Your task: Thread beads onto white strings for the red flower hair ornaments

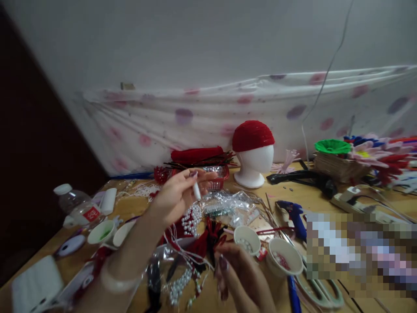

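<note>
My left hand [174, 198] is raised over the middle of the table, thumb and fingers closed on a small white cylinder [196, 191] whose exact kind I cannot make out. Its palm side faces right. Lower down, my right hand [243, 276] has its thumb and fingertips pinched together beside a dark red loop [222, 241]. Whatever those fingertips hold is too small or hidden to name. Strings of pearl beads [191, 221] hang or lie just below my left hand. More silvery beads [180, 284] rest on clear plastic to the left of my right hand.
A white foam head [256, 163] wears a red cap [253, 135] at the back. Paper cups [246, 241] with beads, scissors [321, 289] and a blue glue gun [293, 215] lie right. On the left are a plastic bottle [78, 206] and a white box [37, 284].
</note>
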A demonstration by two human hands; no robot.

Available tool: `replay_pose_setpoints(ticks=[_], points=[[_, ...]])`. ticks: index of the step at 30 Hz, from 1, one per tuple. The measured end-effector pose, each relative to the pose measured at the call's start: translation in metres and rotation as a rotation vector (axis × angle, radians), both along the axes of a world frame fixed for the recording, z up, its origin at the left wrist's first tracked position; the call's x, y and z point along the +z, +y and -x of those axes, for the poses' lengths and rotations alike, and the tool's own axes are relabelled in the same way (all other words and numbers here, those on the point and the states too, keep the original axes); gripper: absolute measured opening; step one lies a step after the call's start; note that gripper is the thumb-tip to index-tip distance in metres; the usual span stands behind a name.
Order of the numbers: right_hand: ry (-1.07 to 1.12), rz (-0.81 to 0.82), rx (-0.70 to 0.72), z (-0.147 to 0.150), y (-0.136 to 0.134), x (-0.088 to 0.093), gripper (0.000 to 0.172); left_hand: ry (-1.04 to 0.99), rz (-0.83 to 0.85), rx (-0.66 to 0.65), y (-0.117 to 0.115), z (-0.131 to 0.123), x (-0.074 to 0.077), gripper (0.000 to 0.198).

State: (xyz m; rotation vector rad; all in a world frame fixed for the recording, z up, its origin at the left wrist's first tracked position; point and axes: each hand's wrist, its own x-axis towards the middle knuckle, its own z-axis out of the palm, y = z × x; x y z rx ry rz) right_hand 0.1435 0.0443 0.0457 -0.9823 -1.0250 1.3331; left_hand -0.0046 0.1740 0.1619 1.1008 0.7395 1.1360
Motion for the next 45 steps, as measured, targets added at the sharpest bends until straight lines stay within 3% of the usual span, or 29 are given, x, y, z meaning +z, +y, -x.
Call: replay_pose_setpoints(ticks=[3, 5, 10, 13, 19, 28, 33, 38, 45], points=[[-0.09, -0.144, -0.013, 0.008, -0.011, 0.017, 0.042, -0.195, 0.036, 0.041, -0.073, -0.012, -0.026, 0.006], [-0.174, -0.198, 0.021, 0.013, -0.021, 0.021, 0.036, -0.22, 0.095, 0.074, -0.106, -0.016, -0.045, 0.012], [-0.202, -0.164, 0.054, 0.022, -0.044, 0.009, 0.034, -0.239, 0.195, 0.151, -0.142, -0.008, -0.075, 0.029], [-0.083, -0.061, 0.116, 0.025, -0.053, 0.006, 0.042, -0.24, 0.213, 0.196, -0.149, 0.004, -0.086, 0.036], [0.104, 0.206, 0.172, 0.03, -0.056, 0.013, 0.058, -0.07, 0.152, 0.177, -0.157, 0.018, -0.104, 0.029], [0.258, 0.334, 0.301, 0.032, -0.042, 0.011, 0.061, -0.026, 0.075, 0.254, -0.15, 0.02, -0.103, 0.026], [0.321, 0.238, 0.295, 0.034, -0.039, 0.007, 0.068, -0.014, 0.08, 0.305, -0.149, 0.018, -0.107, 0.02], [0.295, 0.084, 0.196, 0.035, -0.043, 0.005, 0.031, -0.046, -0.042, 0.33, -0.152, 0.015, -0.113, 0.013], [0.208, -0.043, 0.286, 0.028, -0.05, 0.0, 0.02, -0.098, -0.114, 0.388, -0.15, 0.016, -0.113, 0.01]])
